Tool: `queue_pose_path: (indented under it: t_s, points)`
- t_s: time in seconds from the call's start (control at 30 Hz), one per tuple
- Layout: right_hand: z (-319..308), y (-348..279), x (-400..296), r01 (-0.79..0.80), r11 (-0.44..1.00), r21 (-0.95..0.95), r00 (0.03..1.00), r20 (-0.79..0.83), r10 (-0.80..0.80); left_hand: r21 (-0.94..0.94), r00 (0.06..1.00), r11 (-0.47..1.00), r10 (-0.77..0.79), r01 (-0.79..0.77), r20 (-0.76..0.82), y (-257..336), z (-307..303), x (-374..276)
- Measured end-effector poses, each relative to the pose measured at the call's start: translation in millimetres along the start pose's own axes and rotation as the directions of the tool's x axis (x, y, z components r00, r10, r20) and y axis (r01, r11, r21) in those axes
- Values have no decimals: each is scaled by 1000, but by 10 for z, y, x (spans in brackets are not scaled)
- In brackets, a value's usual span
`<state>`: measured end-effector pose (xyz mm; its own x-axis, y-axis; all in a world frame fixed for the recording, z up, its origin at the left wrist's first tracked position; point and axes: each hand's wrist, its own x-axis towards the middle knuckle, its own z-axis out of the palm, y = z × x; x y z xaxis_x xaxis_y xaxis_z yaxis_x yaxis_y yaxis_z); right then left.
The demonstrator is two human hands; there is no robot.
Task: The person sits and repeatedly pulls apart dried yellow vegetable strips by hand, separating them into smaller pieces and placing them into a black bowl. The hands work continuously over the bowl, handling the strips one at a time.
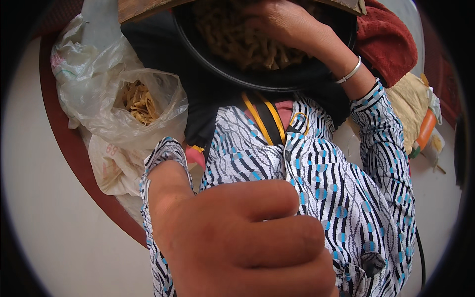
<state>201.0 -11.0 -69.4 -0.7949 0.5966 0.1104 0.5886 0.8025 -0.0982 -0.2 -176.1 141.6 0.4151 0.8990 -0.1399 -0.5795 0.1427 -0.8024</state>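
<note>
My left hand (241, 237) is raised close to the camera, with its fingers curled inward. Whether anything lies inside those fingers is hidden. At the top, my right hand (284, 22) reaches into a dark round basin (237, 80) on my lap. Pale, shrivelled strips (259, 52), apparently dried food, fill the basin. The right fingertips are lost in shadow among the strips, so their grip does not show. Part of a wooden board (148, 9) shows at the basin's far left, with another wooden edge (347, 4) at its far right.
To the left, a clear plastic bag (92, 100) gapes around yellowish dried strips (143, 105). A whitish sack (115, 167) lies below it. A dark red cloth (386, 44) is beside the basin's right rim. Farther right is an orange-handled tool (426, 128) by a tan bag (404, 107).
</note>
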Motion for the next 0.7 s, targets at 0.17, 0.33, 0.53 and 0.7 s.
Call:
queue_pose_path:
  t_s: [0.17,0.33,0.53,0.7]
  points:
    - [-74,-175,34,-549,826,124,822,255,508,425,773,-646,-527,-634,354,858,-145,643]
    - [-179,-137,-201,-617,695,369,786,253,564,32,826,-860,-477,-508,299,1390,-255,913]
    - [-360,-317,-500,-629,727,277,775,146,615,-214,855,-910,225,356,467,2833,67,1020]
    - [-310,-420,-522,-639,721,269,767,150,624,-341,788,-718,482,606,384,4864,22,800]
